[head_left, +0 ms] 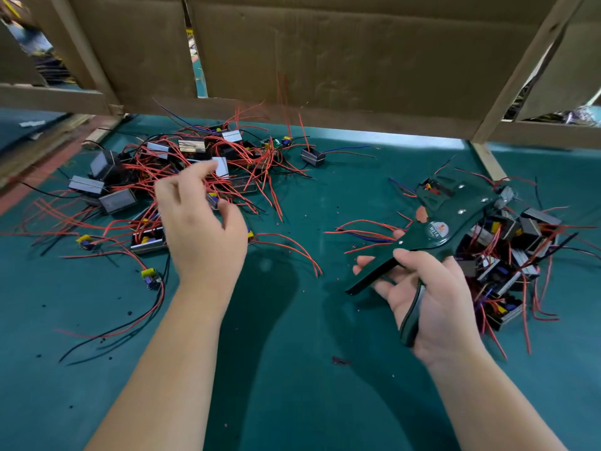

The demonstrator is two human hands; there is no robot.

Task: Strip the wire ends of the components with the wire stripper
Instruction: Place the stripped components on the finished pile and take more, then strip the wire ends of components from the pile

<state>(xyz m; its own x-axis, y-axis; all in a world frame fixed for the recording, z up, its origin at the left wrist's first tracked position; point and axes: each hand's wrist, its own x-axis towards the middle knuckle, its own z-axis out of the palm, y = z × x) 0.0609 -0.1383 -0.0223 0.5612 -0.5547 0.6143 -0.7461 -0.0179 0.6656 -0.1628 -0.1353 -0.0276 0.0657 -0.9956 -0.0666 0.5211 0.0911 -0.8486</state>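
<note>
One wire stripper (pixel 455 216), gripped in right hand (pixel 435 297)

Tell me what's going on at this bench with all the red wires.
A person is working through wired components on a green table. The right hand grips a green wire stripper, held beside a pile of components on the right. The left hand reaches into a tangled pile on the left, its fingers among the red wires. Blur hides whether it has hold of one yet.
</note>
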